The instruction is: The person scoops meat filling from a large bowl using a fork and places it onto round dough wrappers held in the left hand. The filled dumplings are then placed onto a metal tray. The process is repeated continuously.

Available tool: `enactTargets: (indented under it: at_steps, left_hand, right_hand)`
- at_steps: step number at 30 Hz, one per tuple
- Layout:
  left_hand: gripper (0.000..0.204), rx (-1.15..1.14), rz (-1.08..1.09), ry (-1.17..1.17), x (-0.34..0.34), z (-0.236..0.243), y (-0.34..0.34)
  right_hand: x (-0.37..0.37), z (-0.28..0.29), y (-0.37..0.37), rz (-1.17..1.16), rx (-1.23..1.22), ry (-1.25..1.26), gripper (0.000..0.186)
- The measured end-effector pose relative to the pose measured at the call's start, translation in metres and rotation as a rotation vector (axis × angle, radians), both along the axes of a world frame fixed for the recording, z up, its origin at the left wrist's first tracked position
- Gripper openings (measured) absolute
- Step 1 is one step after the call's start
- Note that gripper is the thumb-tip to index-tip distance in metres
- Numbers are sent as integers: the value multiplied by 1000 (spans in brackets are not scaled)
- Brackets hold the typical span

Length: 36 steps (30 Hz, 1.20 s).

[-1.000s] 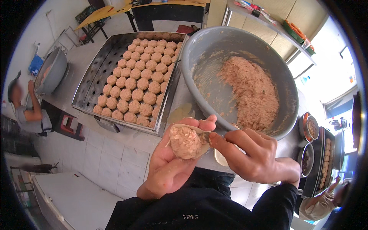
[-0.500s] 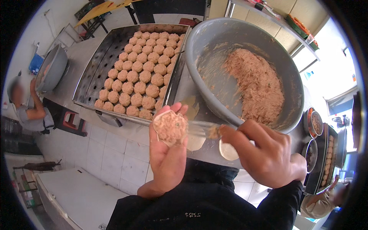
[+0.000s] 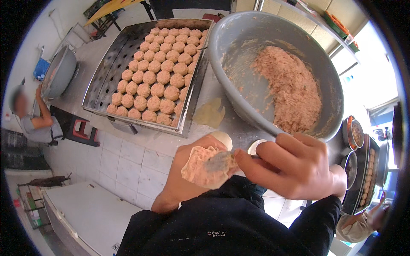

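My left hand [image 3: 177,181] is cupped around a thin dumpling wrapper filled with pink minced meat, an open-topped dumpling [image 3: 194,168]. My right hand [image 3: 294,166] grips the short handle of a small flat spatula [image 3: 220,162], its blurred blade pressed against the filling. Behind my left hand a round pale wrapper [image 3: 222,138] lies on the metal table, and another wrapper [image 3: 255,147] shows partly beside my right fingers. A large grey basin [image 3: 226,81] at the right holds a mound of minced filling [image 3: 294,94].
Rows of shaped dumplings [image 3: 158,77] fill much of a perforated metal tray [image 3: 92,91]. Yellowish flat pieces [image 3: 209,113] lie between tray and basin. At far left a person [image 3: 40,121] stands by another grey basin [image 3: 64,77]. Bowls [image 3: 353,132] and another person [image 3: 356,226] are at right.
My left hand has turned and tilted the dumpling, moving it slightly right and nearer my body. The spatula blade now lies across the filling. The view has shifted slightly.
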State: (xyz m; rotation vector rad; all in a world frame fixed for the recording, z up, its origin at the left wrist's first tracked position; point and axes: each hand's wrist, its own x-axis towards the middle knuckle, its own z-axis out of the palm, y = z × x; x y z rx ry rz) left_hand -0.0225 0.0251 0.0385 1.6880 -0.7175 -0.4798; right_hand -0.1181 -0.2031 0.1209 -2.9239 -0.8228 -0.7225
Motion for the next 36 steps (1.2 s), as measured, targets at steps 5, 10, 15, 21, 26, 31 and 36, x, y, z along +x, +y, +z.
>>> enactTargets:
  at_steps: [5, 10, 15, 21, 26, 31, 36]
  left_hand:
    - [46, -107, 46, -94, 5, -7, -9]
    - [47, -160, 266, -107, 8, -20, -21]
    - [47, -197, 317, -15, 9, -20, -31]
    - [48, -525, 217, 4, 17, -21, -36]
    - [55, -234, 80, -133, 23, -19, -25]
    - [50, -317, 90, -138, 26, -18, -33]
    - [53, -386, 8, -297, 33, -20, -28]
  right_hand:
    - [6, -5, 4, -30, -298, -243, 22]
    - [4, -3, 6, -135, -431, -344, 20]
    - [1, -1, 14, -131, -221, -238, 20]
    - [1, -8, 11, -236, -147, -242, 29]
    - [3, -13, 12, -144, -30, -170, 34]
    - [6, 0, 9, -134, 29, -92, 38]
    - [-2, -2, 0, -188, 67, -43, 39]
